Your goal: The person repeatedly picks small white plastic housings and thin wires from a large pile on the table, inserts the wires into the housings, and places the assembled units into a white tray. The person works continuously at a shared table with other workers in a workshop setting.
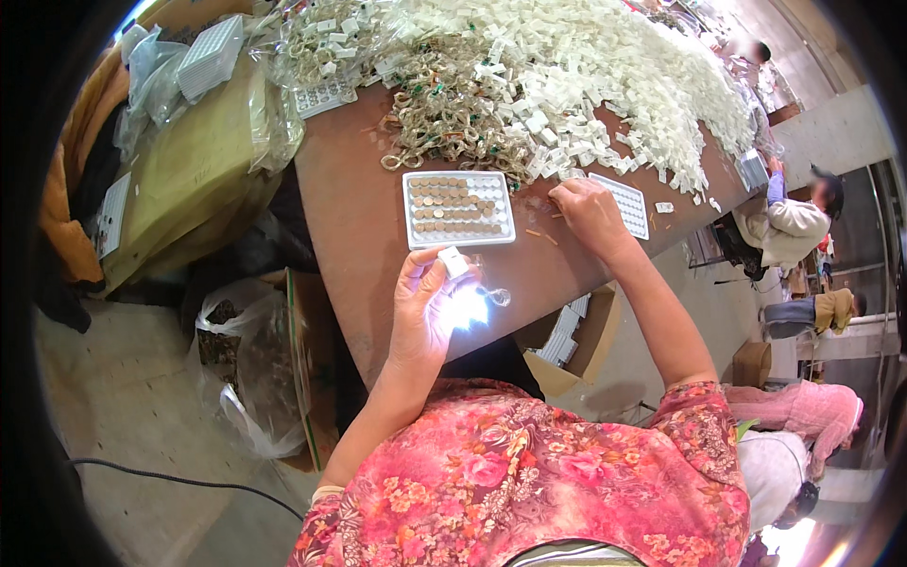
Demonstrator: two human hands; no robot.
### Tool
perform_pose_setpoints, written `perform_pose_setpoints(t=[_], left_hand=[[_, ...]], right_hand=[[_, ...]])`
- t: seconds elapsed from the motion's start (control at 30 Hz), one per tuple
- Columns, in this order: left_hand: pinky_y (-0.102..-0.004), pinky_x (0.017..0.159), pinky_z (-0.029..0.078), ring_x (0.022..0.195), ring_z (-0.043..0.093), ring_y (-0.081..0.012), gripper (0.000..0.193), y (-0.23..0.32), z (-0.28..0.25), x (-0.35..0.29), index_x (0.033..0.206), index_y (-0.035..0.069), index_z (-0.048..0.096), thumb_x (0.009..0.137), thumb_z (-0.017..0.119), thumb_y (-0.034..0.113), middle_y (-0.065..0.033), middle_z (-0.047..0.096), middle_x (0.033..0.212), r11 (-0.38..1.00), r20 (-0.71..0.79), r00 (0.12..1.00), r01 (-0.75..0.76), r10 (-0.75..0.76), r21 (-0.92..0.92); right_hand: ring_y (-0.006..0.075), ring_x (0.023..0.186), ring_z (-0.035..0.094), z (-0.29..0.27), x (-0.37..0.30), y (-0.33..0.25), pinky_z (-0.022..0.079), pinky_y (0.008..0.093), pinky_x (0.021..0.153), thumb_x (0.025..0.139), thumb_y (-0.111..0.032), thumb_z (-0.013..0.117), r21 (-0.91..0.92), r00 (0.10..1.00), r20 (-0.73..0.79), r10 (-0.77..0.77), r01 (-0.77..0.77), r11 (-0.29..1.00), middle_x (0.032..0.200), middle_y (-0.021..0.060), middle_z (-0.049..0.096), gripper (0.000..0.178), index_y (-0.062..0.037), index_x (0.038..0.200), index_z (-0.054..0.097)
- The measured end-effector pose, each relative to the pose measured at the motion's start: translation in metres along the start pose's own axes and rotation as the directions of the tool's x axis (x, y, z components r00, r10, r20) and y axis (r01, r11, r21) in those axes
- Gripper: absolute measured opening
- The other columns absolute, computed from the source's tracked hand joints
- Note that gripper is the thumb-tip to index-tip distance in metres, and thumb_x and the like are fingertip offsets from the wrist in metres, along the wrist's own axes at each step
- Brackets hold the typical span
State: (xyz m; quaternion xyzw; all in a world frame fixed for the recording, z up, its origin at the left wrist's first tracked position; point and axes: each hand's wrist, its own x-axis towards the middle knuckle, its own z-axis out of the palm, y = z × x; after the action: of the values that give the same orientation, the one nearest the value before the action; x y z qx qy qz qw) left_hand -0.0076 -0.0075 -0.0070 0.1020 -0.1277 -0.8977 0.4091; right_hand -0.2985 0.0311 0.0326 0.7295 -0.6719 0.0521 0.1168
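My left hand [423,317] is closed around a small white plastic case [453,263], pinched near its end by thumb and fingers. A glaring white light [468,308] shines beside the palm, and a clear loop [499,297] hangs next to it. Farther right, my right hand [590,213] is lowered to the brown table [350,227] with its fingers drawn together; what they hold, if anything, is hidden. Between the hands and slightly beyond lies a white tray [507,231] with rows of small coin-like discs [452,200]. Another white tray [631,210] with round recesses lies beside my right hand.
A large heap of small whitish plastic cases [605,66] covers the far table, alongside a pile of clear loops [444,118]. Below the table edge stand a cardboard box [597,345] holding white trays and a plastic-lined box [302,378]. Other people sit at the right.
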Motion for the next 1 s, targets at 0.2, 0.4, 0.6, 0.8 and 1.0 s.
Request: perform_pose_setpoints(t=[0.2, 0.4, 0.6, 0.8, 1.0], left_hand=[[-0.0357, 0.085, 0.053, 0.093, 0.066, -0.0237, 0.020, -0.002, 0.002, 0.002, 0.111, 0.007, 0.055, 0.092, 0.061, 0.012, -0.0131, 0.065, 0.101, 1.000, -0.030, 1.000, -0.002, 0.002, -0.008], [-0.0354, 0.084, 0.053, 0.091, 0.066, -0.0238, 0.023, -0.001, 0.003, 0.003, 0.111, 0.006, 0.055, 0.091, 0.063, 0.012, -0.0153, 0.064, 0.099, 0.999, -0.032, 0.999, -0.003, 0.004, 0.035], [-0.0399, 0.088, 0.054, 0.094, 0.066, -0.0240, 0.023, -0.001, 0.004, 0.003, 0.115, 0.006, 0.054, 0.094, 0.059, 0.013, -0.0118, 0.063, 0.105, 0.995, -0.026, 1.000, 0.004, -0.001, 0.099], [-0.0353, 0.084, 0.056, 0.089, 0.067, -0.0189, 0.024, 0.001, 0.006, 0.001, 0.116, 0.004, 0.053, 0.096, 0.057, 0.017, -0.0086, 0.064, 0.104, 0.990, -0.061, 0.997, 0.059, -0.051, 0.130], [-0.0339, 0.082, 0.056, 0.088, 0.067, -0.0172, 0.024, 0.001, 0.006, 0.003, 0.114, 0.003, 0.055, 0.096, 0.057, 0.018, -0.0077, 0.064, 0.104, 0.990, -0.032, 0.998, 0.063, -0.059, 0.122]], right_hand=[[0.0314, 0.077, 0.062, 0.005, 0.000, 0.006, 0.050, 0.0406, 0.070, 0.078, -0.005, 0.057, 0.069, 0.997, -0.076, -0.029, 0.034, 0.997, 0.080, 0.0128, 0.062, 0.006, -0.0048, 0.084, 0.059], [0.0280, 0.073, 0.065, -0.013, 0.010, -0.018, 0.052, 0.0366, 0.065, 0.081, -0.004, 0.062, 0.322, 0.943, -0.104, 0.317, -0.270, 0.908, 0.080, 0.0125, 0.066, 0.006, -0.0020, 0.086, 0.062], [0.0161, 0.074, 0.065, -0.057, 0.021, -0.081, 0.052, 0.0263, 0.066, 0.078, 0.001, 0.068, 0.723, 0.984, 0.005, 0.177, -0.126, 0.680, 0.080, 0.0083, 0.067, 0.010, -0.0002, 0.088, 0.069], [0.0204, 0.071, 0.065, -0.069, 0.036, -0.117, 0.052, 0.0294, 0.062, 0.078, 0.002, 0.066, 0.759, 0.994, -0.094, -0.051, 0.105, 0.642, 0.082, 0.0082, 0.067, 0.013, -0.0044, 0.088, 0.071], [0.0248, 0.073, 0.065, -0.074, 0.036, -0.127, 0.052, 0.0326, 0.061, 0.076, 0.001, 0.065, 0.665, 0.997, -0.038, -0.067, 0.075, 0.743, 0.083, 0.0079, 0.066, 0.024, -0.0070, 0.099, 0.067]])
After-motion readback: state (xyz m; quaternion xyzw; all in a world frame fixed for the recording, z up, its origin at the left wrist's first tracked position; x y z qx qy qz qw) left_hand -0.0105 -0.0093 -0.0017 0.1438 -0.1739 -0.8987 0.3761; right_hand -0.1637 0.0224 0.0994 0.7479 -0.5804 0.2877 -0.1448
